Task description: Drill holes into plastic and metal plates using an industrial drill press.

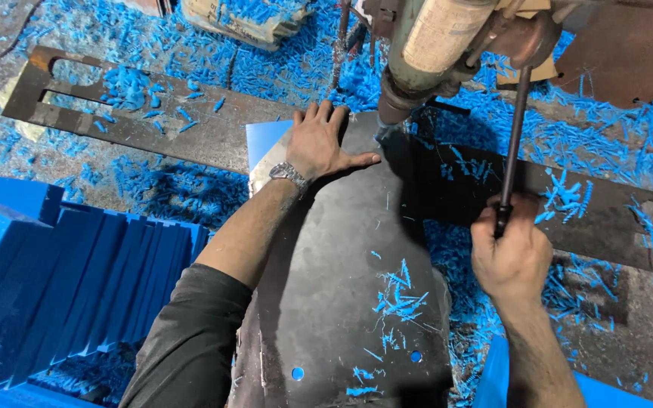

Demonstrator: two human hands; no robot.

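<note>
Head view: we find the left hand [325,143] pressed flat, fingers spread, on the far end of a dark plate [349,279] lying under the drill head [425,53]. The right hand [512,253] is closed around the drill's lever [514,136], forearm reaching up from near right. In our judgement, the plate wants firm downward pressure, fingers kept clear of the bit, and a steady, even pull. Blue shavings [568,196] litter the table.
</note>
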